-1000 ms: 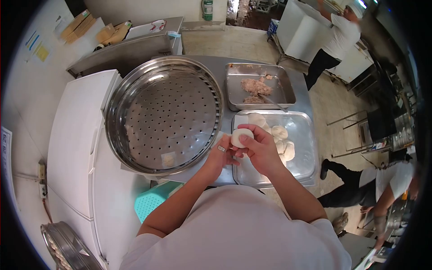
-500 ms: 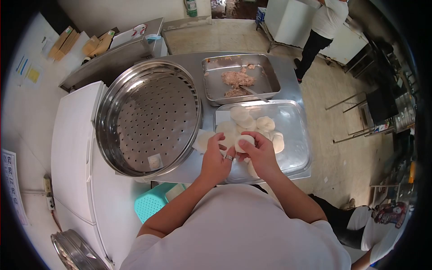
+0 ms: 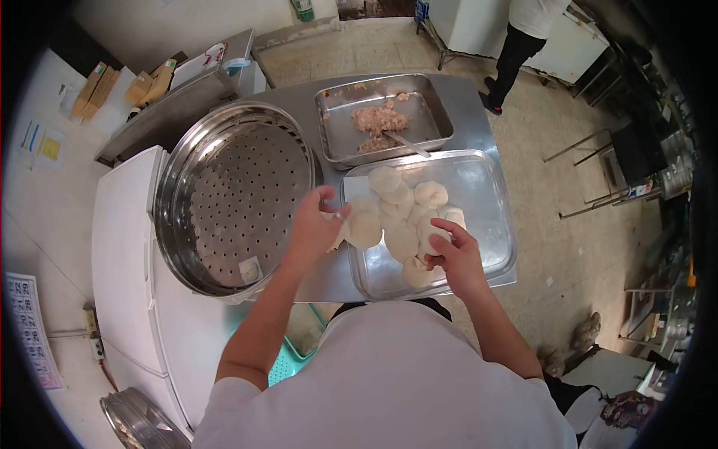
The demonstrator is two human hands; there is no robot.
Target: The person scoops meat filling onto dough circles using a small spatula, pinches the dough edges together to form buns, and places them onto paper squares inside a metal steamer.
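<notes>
My right hand [image 3: 458,258] holds a pale, round filled bun [image 3: 432,238] between thumb and fingers, above the front of a steel tray [image 3: 486,251]. Several flat dough rounds [image 3: 365,229] overlap on that tray, and a gathered bun [image 3: 431,194] lies among them. My left hand [image 3: 313,228] is apart from the right, with its fingers spread and slightly bent and nothing visible in it. It is between the tray and a large perforated steamer [image 3: 247,187], partly covering white paper [image 3: 340,238]. Inside the steamer, one small bun [image 3: 249,271] sits on a paper square.
Behind the tray stands a deep steel pan [image 3: 333,142] with ground meat filling [image 3: 380,120] and a spatula [image 3: 407,144]. A turquoise basket [image 3: 288,363] is below the table's front edge. A person [image 3: 516,56] stands at the back right, and another person's clothing shows at lower right.
My hands have moved apart. The left went leftward toward the paper and steamer, off the bun; the right moved slightly right, keeping the bun. The whole view has shifted a little.
</notes>
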